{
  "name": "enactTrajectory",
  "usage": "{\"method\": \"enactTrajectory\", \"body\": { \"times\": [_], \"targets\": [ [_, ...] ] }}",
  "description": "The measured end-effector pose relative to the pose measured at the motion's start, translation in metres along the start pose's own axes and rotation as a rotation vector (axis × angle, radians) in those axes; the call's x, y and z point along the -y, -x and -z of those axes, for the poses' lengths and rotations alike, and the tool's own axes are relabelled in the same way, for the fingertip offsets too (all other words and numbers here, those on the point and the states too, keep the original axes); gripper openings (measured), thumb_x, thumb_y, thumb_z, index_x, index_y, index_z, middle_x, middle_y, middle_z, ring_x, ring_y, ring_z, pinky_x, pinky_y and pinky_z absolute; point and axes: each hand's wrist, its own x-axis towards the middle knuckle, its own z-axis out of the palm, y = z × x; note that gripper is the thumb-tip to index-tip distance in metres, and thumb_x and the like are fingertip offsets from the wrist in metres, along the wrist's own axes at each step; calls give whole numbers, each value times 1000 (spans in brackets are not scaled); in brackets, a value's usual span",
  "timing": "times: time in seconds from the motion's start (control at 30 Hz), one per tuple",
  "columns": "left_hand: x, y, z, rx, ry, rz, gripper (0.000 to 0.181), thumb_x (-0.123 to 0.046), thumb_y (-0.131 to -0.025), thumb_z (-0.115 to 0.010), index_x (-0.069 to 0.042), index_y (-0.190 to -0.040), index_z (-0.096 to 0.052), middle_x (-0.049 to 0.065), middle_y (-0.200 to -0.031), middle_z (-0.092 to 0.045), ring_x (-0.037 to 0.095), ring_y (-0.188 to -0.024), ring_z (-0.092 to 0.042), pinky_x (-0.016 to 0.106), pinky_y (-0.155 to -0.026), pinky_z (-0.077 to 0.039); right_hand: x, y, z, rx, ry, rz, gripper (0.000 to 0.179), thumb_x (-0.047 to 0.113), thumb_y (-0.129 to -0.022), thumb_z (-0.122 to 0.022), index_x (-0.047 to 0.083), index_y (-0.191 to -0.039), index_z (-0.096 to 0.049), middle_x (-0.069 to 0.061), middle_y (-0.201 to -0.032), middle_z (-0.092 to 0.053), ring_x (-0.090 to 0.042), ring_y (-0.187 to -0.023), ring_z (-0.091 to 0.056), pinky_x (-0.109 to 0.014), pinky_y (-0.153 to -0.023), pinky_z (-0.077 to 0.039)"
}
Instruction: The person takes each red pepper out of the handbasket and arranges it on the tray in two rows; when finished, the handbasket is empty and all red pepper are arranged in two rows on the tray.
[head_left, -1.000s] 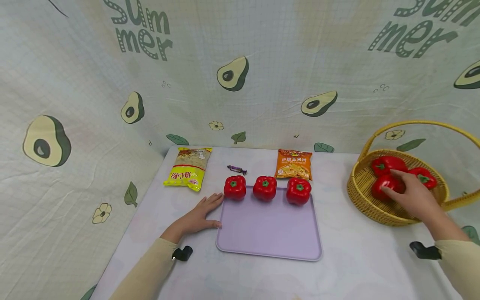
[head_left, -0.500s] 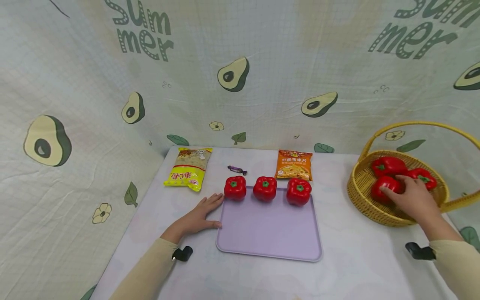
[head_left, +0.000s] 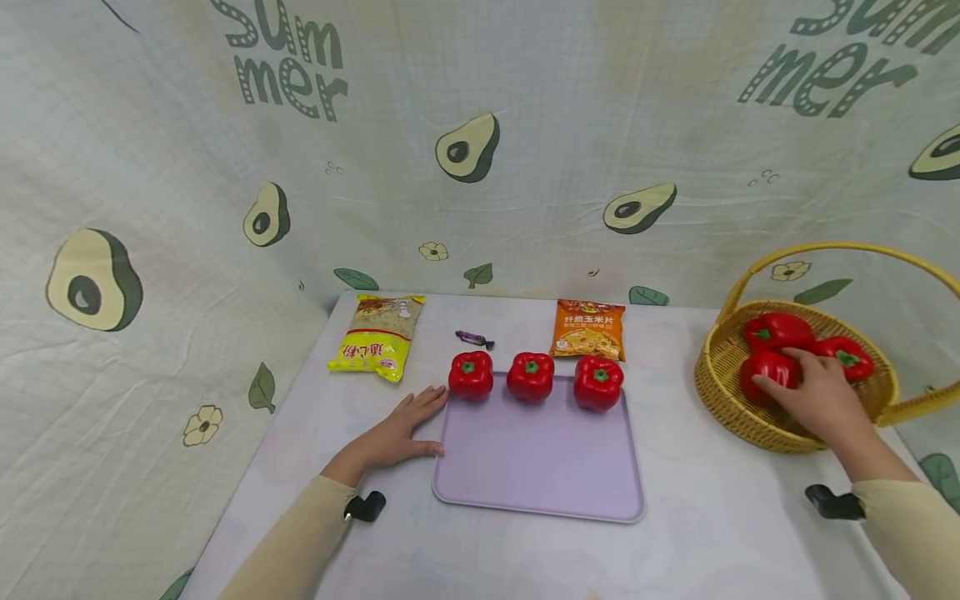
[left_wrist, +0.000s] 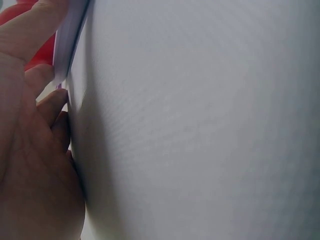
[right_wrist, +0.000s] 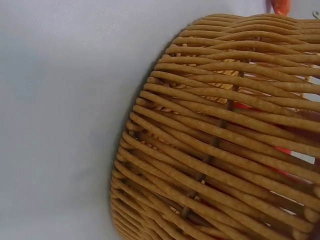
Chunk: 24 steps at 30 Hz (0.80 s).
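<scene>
In the head view my right hand reaches into a yellow wicker basket. Its thumb and fingers grip a red bell pepper. Two more bell peppers lie in the basket, one behind and one to the right. The basket's weave hides most of the inside from the right wrist camera. My left hand rests flat, fingers spread, with thumb and fingertips at the left edge of a lilac tray. Three bell peppers stand along the tray's far edge: left, middle and right.
Behind the tray lie an orange snack bag and a purple-wrapped candy. A yellow pasta bag lies at the back left. The basket's tall handle arches over its opening. A printed cloth hangs behind the table.
My right hand has shifted slightly left within the basket, and the pepper it grips has moved and tilted a little with it. The left hand and tray have stayed put.
</scene>
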Motion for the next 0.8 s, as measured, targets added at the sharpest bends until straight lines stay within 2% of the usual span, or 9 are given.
{"method": "enactTrajectory", "body": {
  "times": [0.17,0.23,0.4,0.63,0.8],
  "targets": [
    [1,-1,0,0,-1,-3,98,-56,-86,-74,-25,-164,-21,-7,-170,-12,17,-157,-3,45,-127,0,1,-4,-2,30,16,87,76,35,-100,-62,-7,-152,-26,-49,-141,-18,-68,-119,-29,-85,-87,-35],
    [2,-1,0,-1,-1,-10,98,-55,-86,-74,-24,-163,-22,-5,-170,-13,19,-157,-4,45,-127,0,1,-5,-3,35,22,105,75,38,-100,-62,-7,-150,-29,-49,-141,-20,-68,-119,-30,-85,-89,-33],
    [3,-1,0,-6,5,-41,97,-52,-87,-75,-19,-163,-24,-1,-170,-15,24,-157,-6,49,-126,-1,4,-5,-6,-1,19,94,86,57,-96,-62,-8,-145,-35,-48,-138,-29,-65,-119,-32,-83,-92,-34],
    [1,-1,0,-8,3,-43,97,-51,-88,-75,-18,-163,-25,0,-170,-16,24,-157,-6,50,-126,-1,6,-4,-4,-19,48,92,85,48,-95,-68,-15,-141,-35,-48,-132,-35,-64,-118,-34,-80,-94,-36],
    [1,-2,-1,6,-8,-3,98,-55,-87,-74,-23,-163,-22,-5,-170,-14,19,-157,-4,46,-127,-1,6,-3,-2,-1,54,90,83,44,-93,-71,-14,-140,-37,-47,-132,-37,-63,-116,-37,-79,-90,-40]
  ]
}}
